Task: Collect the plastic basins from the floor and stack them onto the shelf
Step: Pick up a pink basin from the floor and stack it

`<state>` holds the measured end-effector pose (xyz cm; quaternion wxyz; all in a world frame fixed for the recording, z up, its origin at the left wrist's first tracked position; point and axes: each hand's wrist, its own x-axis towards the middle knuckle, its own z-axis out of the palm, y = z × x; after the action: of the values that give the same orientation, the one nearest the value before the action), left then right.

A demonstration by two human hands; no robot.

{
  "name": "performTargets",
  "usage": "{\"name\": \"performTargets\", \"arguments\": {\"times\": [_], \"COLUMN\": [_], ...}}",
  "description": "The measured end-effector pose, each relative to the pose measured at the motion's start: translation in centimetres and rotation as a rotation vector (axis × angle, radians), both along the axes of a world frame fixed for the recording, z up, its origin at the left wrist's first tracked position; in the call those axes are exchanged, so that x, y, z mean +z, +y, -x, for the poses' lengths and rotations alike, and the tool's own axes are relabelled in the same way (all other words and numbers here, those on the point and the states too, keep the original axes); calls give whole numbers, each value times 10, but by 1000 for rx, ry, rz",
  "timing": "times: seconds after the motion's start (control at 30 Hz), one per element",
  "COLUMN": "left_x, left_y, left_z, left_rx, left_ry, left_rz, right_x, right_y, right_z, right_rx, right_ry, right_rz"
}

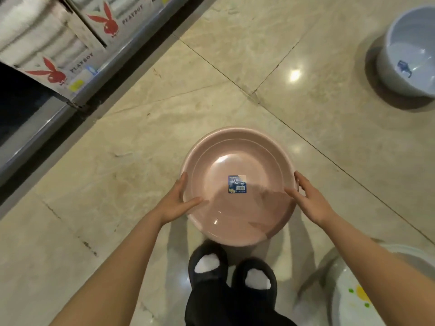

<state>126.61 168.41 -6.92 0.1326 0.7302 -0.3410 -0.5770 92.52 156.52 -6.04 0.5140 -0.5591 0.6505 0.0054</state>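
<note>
A pink round plastic basin with a small blue label in its middle is held just above the tiled floor, in front of my feet. My left hand grips its left rim, thumb inside the bowl. My right hand grips the right rim the same way. A pale blue basin stands on the floor at the far right. A white basin with yellow and green marks lies at the bottom right, partly hidden by my right forearm. The shelf runs along the upper left.
White cartons with red rabbit logos fill the shelf's lower level at the upper left. A dark gap runs under the shelf edge. My two feet in black slippers stand just behind the pink basin. Beige floor tiles lie between me and the shelf.
</note>
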Motion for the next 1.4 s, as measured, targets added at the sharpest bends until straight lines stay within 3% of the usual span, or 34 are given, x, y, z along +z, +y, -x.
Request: {"name": "performTargets", "arguments": {"times": [0.23,0.4,0.53,0.67,0.8,1.03,1.2,1.4], "left_x": [8,-17,-31,0,82,294,432,533], "left_y": [-10,-31,-39,-42,-49,-88,-126,-173], "left_z": [-2,-5,-8,-14,-18,-28,-28,-16], "left_rx": [94,76,133,82,14,-83,-63,-142], "left_ry": [-81,-46,-2,-7,8,-67,-54,-35], "left_rz": [97,130,125,80,100,177,225,295], "right_x": [0,-16,-32,-9,74,292,421,528], "right_y": [12,-6,-11,-9,-15,-33,-44,-61], "right_z": [5,-16,-28,-24,-26,-25,-22,-8], "right_rx": [-10,32,-158,-229,-185,-115,-234,-388], "right_ry": [7,-121,-145,-182,-202,-164,-122,-159], "right_rz": [-6,59,18,-41,-6,89,98,155]}}
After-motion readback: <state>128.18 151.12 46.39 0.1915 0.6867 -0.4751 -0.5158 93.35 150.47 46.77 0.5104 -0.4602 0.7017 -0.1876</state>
